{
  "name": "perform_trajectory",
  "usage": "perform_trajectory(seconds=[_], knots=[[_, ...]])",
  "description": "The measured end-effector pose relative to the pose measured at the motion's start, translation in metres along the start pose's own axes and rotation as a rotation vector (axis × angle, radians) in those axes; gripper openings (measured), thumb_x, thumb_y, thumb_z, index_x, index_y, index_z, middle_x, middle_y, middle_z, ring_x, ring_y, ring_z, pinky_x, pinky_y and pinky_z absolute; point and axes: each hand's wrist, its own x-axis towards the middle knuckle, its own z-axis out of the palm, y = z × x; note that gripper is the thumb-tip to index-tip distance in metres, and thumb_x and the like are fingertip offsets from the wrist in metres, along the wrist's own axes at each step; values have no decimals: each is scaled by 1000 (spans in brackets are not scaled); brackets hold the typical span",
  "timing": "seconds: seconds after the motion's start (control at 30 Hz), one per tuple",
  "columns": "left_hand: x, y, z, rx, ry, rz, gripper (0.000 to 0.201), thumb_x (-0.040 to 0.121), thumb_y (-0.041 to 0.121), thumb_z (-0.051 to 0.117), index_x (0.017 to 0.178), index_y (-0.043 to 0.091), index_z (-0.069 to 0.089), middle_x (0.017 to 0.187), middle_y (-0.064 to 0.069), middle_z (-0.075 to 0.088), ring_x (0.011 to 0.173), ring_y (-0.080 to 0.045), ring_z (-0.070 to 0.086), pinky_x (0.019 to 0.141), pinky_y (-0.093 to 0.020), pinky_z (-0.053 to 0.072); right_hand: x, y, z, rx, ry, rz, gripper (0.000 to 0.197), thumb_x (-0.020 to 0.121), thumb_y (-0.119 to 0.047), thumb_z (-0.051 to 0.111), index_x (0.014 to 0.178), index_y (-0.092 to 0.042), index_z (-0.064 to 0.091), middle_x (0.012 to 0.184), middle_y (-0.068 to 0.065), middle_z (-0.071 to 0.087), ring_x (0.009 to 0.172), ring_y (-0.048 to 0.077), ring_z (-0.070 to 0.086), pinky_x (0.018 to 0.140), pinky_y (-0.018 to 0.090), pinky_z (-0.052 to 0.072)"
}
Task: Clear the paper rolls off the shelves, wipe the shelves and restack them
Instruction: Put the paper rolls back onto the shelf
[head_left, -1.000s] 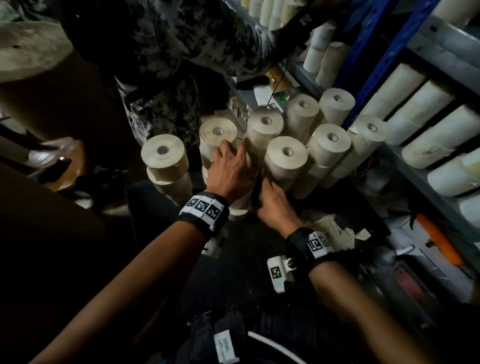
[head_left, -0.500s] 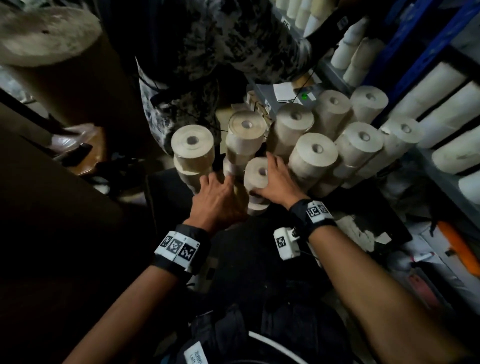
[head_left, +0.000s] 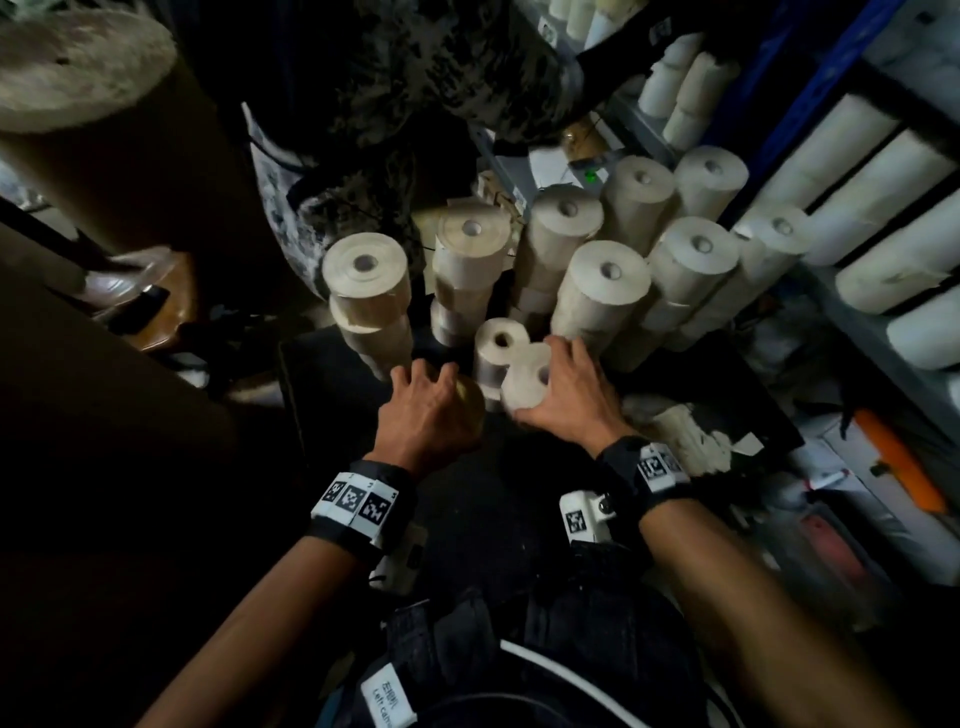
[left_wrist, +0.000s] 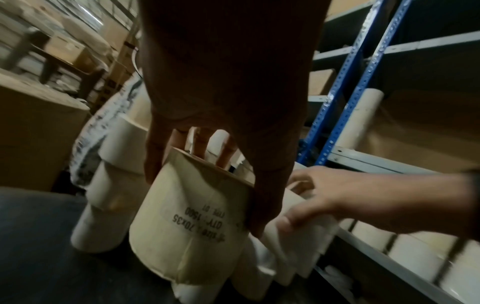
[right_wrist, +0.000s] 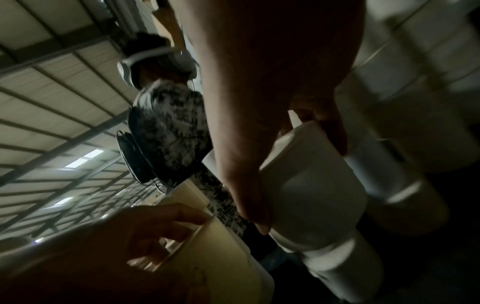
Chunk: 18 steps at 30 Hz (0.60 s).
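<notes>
Stacks of cream paper rolls (head_left: 602, 291) stand upright on the dark floor in front of me. My left hand (head_left: 431, 395) grips a tan-wrapped roll (left_wrist: 187, 226) with a printed label, fingers over its top and thumb down its side. To its right, my right hand (head_left: 540, 379) grips a small white roll (head_left: 527, 387), which tilts beside a short stack of white rolls (head_left: 496, 345). In the right wrist view the right hand (right_wrist: 298, 183) has its thumb and fingers curled round the white roll (right_wrist: 311, 181).
Another person in patterned clothes (head_left: 415, 104) stands just beyond the stacks. A shelf unit with blue posts (head_left: 810, 104) on the right holds more rolls lying on their sides (head_left: 883, 182). A big brown roll (head_left: 78, 78) stands at the left. Clutter and an orange tool (head_left: 898, 462) lie at the lower right.
Both hands have come down from the tall stacks towards me. The right hand has taken a small white roll and tilted it; the left hand now grips a tan roll.
</notes>
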Motion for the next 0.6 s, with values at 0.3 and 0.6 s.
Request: perform_trajectory(seconds=[0.3,0.6], knots=[[-21,96,51,30,-27,227,71,75,70,66,130,29,48,122,-7,48,122,-37,43,79,-54,58,-108,106,-39,0,7,235,101,47,-61,93,129,-26,45,124,4,40,110,31,58,92,41,54],[-13,263,33,94,22,544,87,69,68,73,142,30,46,125,-7,49,121,-36,43,86,-53,57,-173,209,-158,47,255,349,100,53,-52,96,136,-27,47,129,5,35,114,33,56,92,34,48]])
